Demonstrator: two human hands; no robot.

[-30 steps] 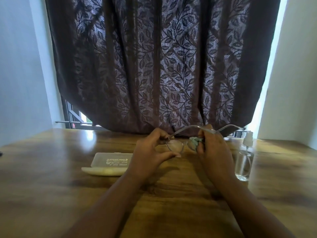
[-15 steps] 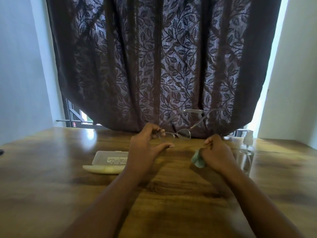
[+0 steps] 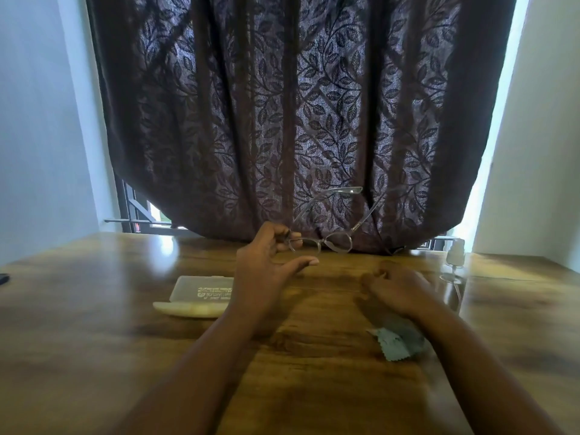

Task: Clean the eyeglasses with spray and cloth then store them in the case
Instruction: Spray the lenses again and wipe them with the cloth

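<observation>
- The left hand (image 3: 266,262) is holding the eyeglasses (image 3: 326,233) up above the tabletop (image 3: 94,356), pinching the left end of the frame between curled fingers, while its thumb is sticking out straight to the right beneath the lenses.
- The eyeglasses are hanging with the lenses low and both temple arms unfolded, angling up and away against the dark leaf-patterned curtain (image 3: 298,105).
- The right hand (image 3: 395,290) is hovering low over the tabletop, fingers loosely spread and gripping nothing; it is blurred, so I cannot tell whether it is touching the wood.
- The pale green cloth (image 3: 395,343) is lying crumpled on the tabletop just beneath the right forearm, nearer to the person than the hand.
- The clear spray bottle (image 3: 453,271) is standing upright at the right, just beyond the right hand.
- The case (image 3: 201,295) is lying open on the tabletop left of the left wrist, its translucent lid showing printed text and its cream half sitting nearer the person.
</observation>
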